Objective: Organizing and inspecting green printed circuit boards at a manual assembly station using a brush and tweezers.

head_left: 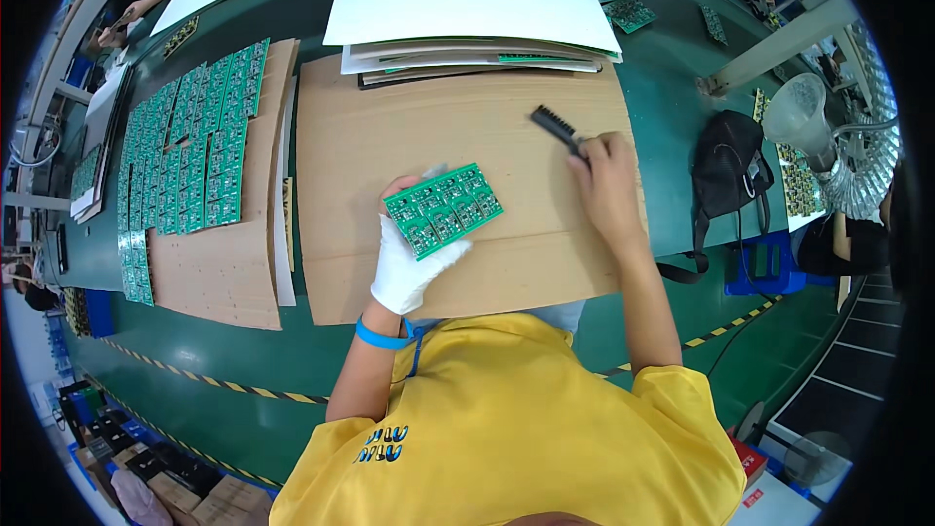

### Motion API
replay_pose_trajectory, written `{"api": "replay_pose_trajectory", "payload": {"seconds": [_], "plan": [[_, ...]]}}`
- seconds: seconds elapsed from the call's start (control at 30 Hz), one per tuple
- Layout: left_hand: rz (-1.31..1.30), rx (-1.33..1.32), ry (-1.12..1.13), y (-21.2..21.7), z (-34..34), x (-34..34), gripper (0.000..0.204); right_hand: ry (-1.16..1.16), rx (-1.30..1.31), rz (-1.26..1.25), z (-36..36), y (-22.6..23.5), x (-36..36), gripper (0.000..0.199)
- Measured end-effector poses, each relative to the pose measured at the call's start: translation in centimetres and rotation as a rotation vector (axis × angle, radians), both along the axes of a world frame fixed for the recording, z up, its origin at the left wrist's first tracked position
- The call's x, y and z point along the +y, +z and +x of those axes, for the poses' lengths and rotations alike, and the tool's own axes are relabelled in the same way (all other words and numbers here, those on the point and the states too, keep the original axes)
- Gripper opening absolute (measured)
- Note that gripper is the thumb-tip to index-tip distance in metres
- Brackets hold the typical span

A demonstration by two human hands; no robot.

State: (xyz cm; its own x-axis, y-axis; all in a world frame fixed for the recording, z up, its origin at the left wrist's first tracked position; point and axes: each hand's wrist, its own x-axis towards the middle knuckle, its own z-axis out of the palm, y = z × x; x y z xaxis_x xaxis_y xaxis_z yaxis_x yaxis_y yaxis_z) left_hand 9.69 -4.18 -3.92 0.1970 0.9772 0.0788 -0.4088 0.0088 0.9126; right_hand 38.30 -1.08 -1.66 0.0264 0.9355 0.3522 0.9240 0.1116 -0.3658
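Observation:
My left hand [409, 258], in a white glove with a blue wrist strap above it, holds a green circuit board panel [444, 210] by its edges, tilted, component side up. The bare fingers of my right hand [606, 180] are closed round the handle of a black brush [557, 127]. Its bristled head points up and to the left, apart from the panel. Both hands are over a brown cardboard sheet [390, 122] on the green bench.
Several green circuit panels [185, 151] lie in rows on cardboard at left. Beyond my hands rises a stack of white sheets [477, 5] with boards between. At right are a black bag [730, 166] and a fume hood with a flexible duct [804, 117]. Other people sit across the bench.

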Motion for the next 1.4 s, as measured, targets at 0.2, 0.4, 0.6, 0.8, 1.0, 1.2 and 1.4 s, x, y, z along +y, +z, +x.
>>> {"api": "replay_pose_trajectory", "payload": {"seconds": [0.2,0.4,0.6,0.8,1.0,1.2,1.4], "plan": [[-0.004,0.026,0.003,0.6,-0.1,0.2,0.093,0.005,0.08,0.183,-2.6,3.1,-1.1,0.016],[0.011,0.08,-0.033,-0.5,0.1,0.0,0.091,0.173,0.635,-0.209,-11.7,2.7,-6.9,0.027],[-0.048,0.098,-0.004,-0.1,0.2,-0.3,0.09,0.358,0.359,-0.097,-12.7,4.0,-8.1,0.037],[0.06,0.183,0.004,-0.8,-0.4,0.1,0.089,0.361,0.301,-0.104,-11.6,4.0,-8.7,0.047],[0.099,0.123,0.038,-0.2,0.0,-0.2,0.085,0.244,0.224,-0.105,-9.3,2.7,-8.2,0.047],[0.383,0.398,0.15,-0.3,-0.4,0.5,0.076,-0.013,0.152,-0.05,-5.2,1.3,-4.9,0.038],[-0.291,-0.069,0.131,1.2,0.5,1.3,0.052,-0.03,-0.059,0.209,-3.4,0.2,-3.3,0.03]]}}
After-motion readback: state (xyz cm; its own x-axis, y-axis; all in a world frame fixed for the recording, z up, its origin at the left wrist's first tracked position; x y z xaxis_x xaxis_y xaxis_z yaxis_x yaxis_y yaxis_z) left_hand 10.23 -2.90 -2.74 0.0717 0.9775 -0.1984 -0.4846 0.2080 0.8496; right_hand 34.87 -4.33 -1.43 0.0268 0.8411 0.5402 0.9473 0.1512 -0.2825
